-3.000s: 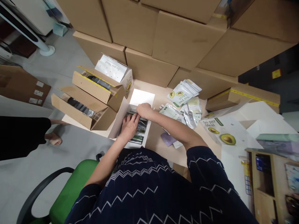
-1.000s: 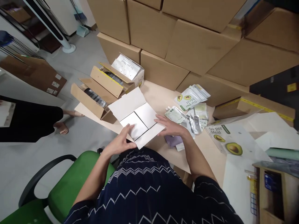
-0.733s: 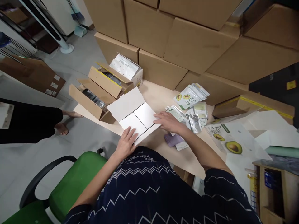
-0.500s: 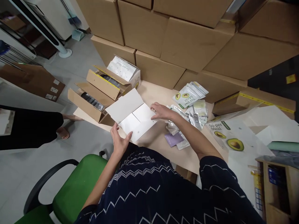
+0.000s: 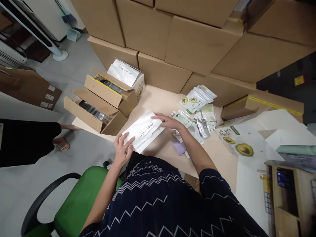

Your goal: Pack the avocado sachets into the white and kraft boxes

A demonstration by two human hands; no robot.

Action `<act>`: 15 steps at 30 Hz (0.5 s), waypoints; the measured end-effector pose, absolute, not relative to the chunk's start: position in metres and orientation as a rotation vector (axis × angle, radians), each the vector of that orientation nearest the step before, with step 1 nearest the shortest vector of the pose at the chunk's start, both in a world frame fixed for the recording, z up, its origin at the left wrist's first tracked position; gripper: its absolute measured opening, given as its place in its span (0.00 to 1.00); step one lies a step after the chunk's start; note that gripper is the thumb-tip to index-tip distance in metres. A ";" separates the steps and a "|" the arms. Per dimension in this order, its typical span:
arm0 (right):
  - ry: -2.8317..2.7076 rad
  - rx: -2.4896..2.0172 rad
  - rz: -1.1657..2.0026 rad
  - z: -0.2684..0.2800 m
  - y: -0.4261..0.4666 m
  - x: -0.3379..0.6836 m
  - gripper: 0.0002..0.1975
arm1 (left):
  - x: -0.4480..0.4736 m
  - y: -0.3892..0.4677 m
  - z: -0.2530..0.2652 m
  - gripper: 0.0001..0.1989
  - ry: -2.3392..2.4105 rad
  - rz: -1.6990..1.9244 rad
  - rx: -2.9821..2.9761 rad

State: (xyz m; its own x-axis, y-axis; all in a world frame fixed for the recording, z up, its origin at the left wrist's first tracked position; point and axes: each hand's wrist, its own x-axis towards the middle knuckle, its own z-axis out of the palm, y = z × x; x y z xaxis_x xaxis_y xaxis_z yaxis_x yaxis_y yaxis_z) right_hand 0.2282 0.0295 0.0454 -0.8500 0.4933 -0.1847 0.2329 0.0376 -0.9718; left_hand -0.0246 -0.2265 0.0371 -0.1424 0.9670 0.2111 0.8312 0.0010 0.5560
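On the table in front of me is a white carton (image 5: pixel 143 133) with its lid down, printed "Su-per Meal". At its left end, my left hand (image 5: pixel 122 149) grips the edge, fingers spread over the lid. My right hand (image 5: pixel 168 121) holds the far right corner, its fingers across the top. Right of the carton lies a loose pile of silver and green sachets (image 5: pixel 182 118), with a purple packet (image 5: pixel 178 148) below it. Behind these is a fanned stack of avocado-printed pouches (image 5: pixel 197 98).
Two open brown boxes (image 5: pixel 97 115) with dark packets stand at the left, beside another white carton (image 5: pixel 125 72). Large brown boxes (image 5: pixel 165 70) wall the table's back. Unfolded cartons (image 5: pixel 234 141) lie at the right. A green chair (image 5: pixel 79 194) and a person's leg (image 5: pixel 61 143) are left.
The carton's raised lid has come down over its flaps, so the printed top now shows. Both hands have moved onto the lid's ends. The whole view has shifted slightly.
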 end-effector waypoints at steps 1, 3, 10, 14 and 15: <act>-2.045 -0.761 1.956 0.043 0.027 0.231 0.27 | -0.023 -0.229 0.038 0.20 2.053 0.840 1.864; -1.897 -0.791 2.028 0.038 0.021 0.234 0.19 | -0.017 -0.231 0.042 0.22 2.113 0.821 1.788; -1.812 -1.049 1.600 0.029 -0.020 0.223 0.20 | -0.002 -0.191 0.068 0.32 2.122 0.339 1.898; -1.729 -1.138 1.474 0.019 -0.035 0.211 0.20 | 0.000 -0.163 0.075 0.49 1.987 0.172 1.961; -1.716 -1.157 1.427 0.018 -0.036 0.208 0.19 | 0.002 -0.160 0.075 0.53 1.978 0.143 1.971</act>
State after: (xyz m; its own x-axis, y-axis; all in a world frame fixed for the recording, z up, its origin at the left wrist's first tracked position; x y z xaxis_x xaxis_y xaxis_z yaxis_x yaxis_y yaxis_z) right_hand 0.2082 -0.0361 0.0175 -0.4261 0.9018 -0.0718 0.2349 0.0337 -0.9714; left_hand 0.0019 -0.1599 0.0752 0.0233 0.9852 -0.1698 0.9507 0.0307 0.3086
